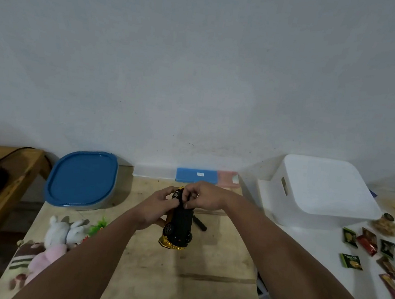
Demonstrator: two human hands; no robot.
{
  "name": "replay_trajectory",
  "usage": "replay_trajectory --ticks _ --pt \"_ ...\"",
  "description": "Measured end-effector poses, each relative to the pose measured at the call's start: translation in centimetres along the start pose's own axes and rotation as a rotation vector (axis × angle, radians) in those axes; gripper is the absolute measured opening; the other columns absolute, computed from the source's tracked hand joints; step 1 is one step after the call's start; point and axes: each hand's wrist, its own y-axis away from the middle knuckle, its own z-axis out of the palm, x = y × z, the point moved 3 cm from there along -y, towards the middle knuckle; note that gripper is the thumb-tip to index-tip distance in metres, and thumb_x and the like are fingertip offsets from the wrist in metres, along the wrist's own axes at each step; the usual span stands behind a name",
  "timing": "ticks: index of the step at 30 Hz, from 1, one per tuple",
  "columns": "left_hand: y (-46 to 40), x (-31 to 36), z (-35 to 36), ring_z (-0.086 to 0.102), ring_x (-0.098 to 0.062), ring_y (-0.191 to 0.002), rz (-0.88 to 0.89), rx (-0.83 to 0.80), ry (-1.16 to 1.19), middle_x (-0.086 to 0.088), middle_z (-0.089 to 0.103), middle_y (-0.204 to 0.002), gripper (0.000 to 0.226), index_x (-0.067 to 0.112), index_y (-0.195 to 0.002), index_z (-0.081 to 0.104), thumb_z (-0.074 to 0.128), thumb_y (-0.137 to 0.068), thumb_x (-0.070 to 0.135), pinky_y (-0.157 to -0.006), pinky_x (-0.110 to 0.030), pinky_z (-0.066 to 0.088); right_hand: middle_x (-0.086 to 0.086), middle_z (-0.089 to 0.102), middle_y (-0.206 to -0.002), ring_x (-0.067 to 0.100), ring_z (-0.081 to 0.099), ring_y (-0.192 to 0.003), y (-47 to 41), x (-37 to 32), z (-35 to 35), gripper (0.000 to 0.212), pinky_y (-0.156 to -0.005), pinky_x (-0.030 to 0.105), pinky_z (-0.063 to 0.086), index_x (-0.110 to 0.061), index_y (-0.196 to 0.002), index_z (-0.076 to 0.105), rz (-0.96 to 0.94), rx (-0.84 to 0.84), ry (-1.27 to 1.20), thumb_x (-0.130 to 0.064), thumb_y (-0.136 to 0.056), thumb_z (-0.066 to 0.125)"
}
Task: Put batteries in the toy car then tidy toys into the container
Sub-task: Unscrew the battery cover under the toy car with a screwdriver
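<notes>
- Grey-white wall [204, 65] filling the upper half of the view.
- Pale wooden bench [204, 270] in the middle, running up to the wall.
- White bench [315, 245] to the right, touching or just beside the wooden one.
- White bin [320, 192] upside down on the white bench, slot handle in its side.
- Container [81, 179] with a blue lid at the far left corner of the wooden bench, lid on.
- Second wooden bench [3, 179] further left, lower, with a dark object on it, too blurred to name.
- Plush toys [47, 243] lying at the wooden bench's near left edge: white rabbit, pink one, brown striped one.
- Blue and pink flat boxes [208, 177] against the wall, side by side.
- Car [179, 227] held above the middle of the wooden bench, underside up, black chassis, yellow body, near end lower.
- Left hand [155, 205] gripping the car from the left, fingers curled round its side by a wheel.
- Right hand [201, 198] at the car's far end, fingertips pinching at the underside; cannot tell whether a battery is between them.
- Snack packets [374, 253] scattered over the white bench at right, green, red and brown.
- Dark stick-like tool [199, 221] lying on the wooden bench just behind the car.
</notes>
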Motion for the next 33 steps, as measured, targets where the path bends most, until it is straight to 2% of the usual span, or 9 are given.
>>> replay_trajectory --ticks 4,8,11,14,18,21,25,28,33 --pt "0.0 -0.4 -0.1 0.076 -0.024 -0.090 -0.022 -0.010 0.055 -0.015 0.075 -0.104 0.040 0.024 -0.132 0.060 0.061 -0.097 0.004 -0.071 -0.040 0.060 -0.005 0.062 -0.090 0.010 0.056 -0.082 -0.1 0.1 0.4 0.010 -0.076 0.027 0.047 -0.022 -0.092 0.068 -0.019 -0.009 -0.028 -0.014 -0.090 0.071" --pt "-0.2 -1.3 -0.2 0.076 -0.031 -0.098 -0.039 0.009 0.122 -0.021 0.074 -0.115 0.045 0.022 -0.132 0.062 0.063 -0.094 -0.002 -0.076 -0.044 0.062 -0.005 0.062 -0.089 0.010 0.057 -0.081 -0.1 0.2 0.8 0.011 -0.074 0.026 0.048 -0.024 -0.091 0.068 -0.039 -0.004 -0.057 -0.013 -0.090 0.070" --pt "-0.3 -1.9 0.0 0.072 -0.023 -0.087 -0.057 0.064 0.218 -0.014 0.075 -0.101 0.036 0.016 -0.128 0.064 0.060 -0.095 0.001 -0.072 -0.039 0.059 0.002 0.066 -0.100 0.017 0.061 -0.090 -0.4 0.3 1.0 0.009 -0.077 0.028 0.050 -0.024 -0.094 0.070 -0.036 0.043 -0.084 -0.016 -0.091 0.070" --pt "-0.6 -3.3 0.1 0.066 -0.030 -0.099 -0.082 0.177 0.402 -0.020 0.069 -0.111 0.034 0.008 -0.131 0.059 0.052 -0.098 0.008 -0.075 -0.042 0.057 0.007 0.069 -0.102 0.019 0.065 -0.093 -1.1 0.7 1.2 0.008 -0.082 0.032 0.054 -0.022 -0.097 0.072 -0.028 0.251 -0.191 -0.016 -0.092 0.070" --pt "-0.4 -5.7 -0.2 0.061 -0.035 -0.103 -0.151 0.338 0.658 -0.021 0.060 -0.119 0.034 0.009 -0.130 0.056 0.049 -0.097 0.013 -0.081 -0.050 0.056 -0.001 0.070 -0.096 0.017 0.067 -0.092 -2.3 5.3 2.0 0.011 -0.086 0.036 0.057 -0.020 -0.095 0.072 0.216 0.542 -0.280 -0.012 -0.092 0.065" --pt "0.1 -7.2 -0.3 0.063 -0.032 -0.098 -0.177 0.397 0.782 -0.017 0.061 -0.113 0.022 0.011 -0.116 0.063 0.049 -0.099 0.014 -0.077 -0.048 0.057 -0.006 0.068 -0.107 0.017 0.066 -0.102 -3.1 9.7 4.4 0.015 -0.090 0.035 0.055 -0.027 -0.093 0.071 0.385 0.449 -0.122 -0.015 -0.088 0.064" --pt "0.0 -9.0 -0.7 0.073 -0.026 -0.089 -0.191 0.416 0.830 -0.010 0.072 -0.109 0.031 0.013 -0.119 0.072 0.055 -0.098 0.029 -0.061 -0.036 0.060 0.003 0.059 -0.133 0.024 0.058 -0.120 -4.5 13.5 8.3 0.037 -0.095 0.034 0.050 -0.026 -0.125 0.063 0.475 0.303 0.080 -0.017 -0.089 0.064" --pt "-0.2 -9.9 -1.1 0.074 -0.028 -0.097 -0.181 0.408 0.821 -0.010 0.076 -0.112 0.040 0.011 -0.129 0.072 0.056 -0.099 0.033 -0.073 -0.039 0.061 0.006 0.056 -0.131 0.030 0.055 -0.120 -5.7 14.3 10.7 0.036 -0.093 0.039 0.050 -0.028 -0.126 0.058 0.548 0.278 0.166 -0.016 -0.092 0.058" --pt "-0.4 -10.4 -2.2 0.073 -0.028 -0.107 -0.168 0.419 0.765 -0.011 0.076 -0.122 0.035 0.016 -0.115 0.080 0.052 -0.102 0.033 -0.092 -0.044 0.056 0.009 0.055 -0.129 0.032 0.056 -0.115 -6.7 14.4 12.7 0.026 -0.085 0.042 0.049 -0.019 -0.128 0.050 0.595 0.368 0.270 -0.021 -0.103 0.045"
